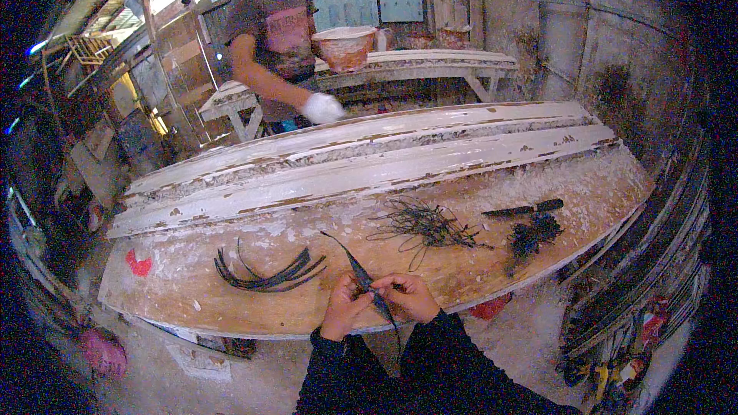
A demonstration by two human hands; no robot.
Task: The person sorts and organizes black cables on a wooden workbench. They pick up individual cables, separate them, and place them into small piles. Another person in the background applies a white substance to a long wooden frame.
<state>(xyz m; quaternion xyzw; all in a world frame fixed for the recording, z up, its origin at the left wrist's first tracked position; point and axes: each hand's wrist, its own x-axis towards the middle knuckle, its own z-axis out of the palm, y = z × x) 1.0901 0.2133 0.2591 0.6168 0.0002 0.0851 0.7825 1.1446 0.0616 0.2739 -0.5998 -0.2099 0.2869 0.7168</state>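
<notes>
At the near edge of the wooden table, my left hand (pixel 345 306) and my right hand (pixel 407 297) meet with their fingers closed on a dark strip (pixel 356 266). It is widest near my fingers and narrows to a thin end up on the table; its other end hangs below my hands. To the left lies a curved bundle of black strips (pixel 269 280). Beyond my right hand is a loose tangle of black cord (pixel 423 224). A knife with a black handle (pixel 549 205) rests farther right, beside a dark clump of cord or scraps (pixel 533 235).
Long white-smeared boards (pixel 369 165) run along the table's far side. Across from me stands a person (pixel 280 38) with a white-gloved hand (pixel 323 108), near an orange bucket (pixel 344 48) on a bench (pixel 430 65). A red scrap (pixel 138 263) lies at the table's left.
</notes>
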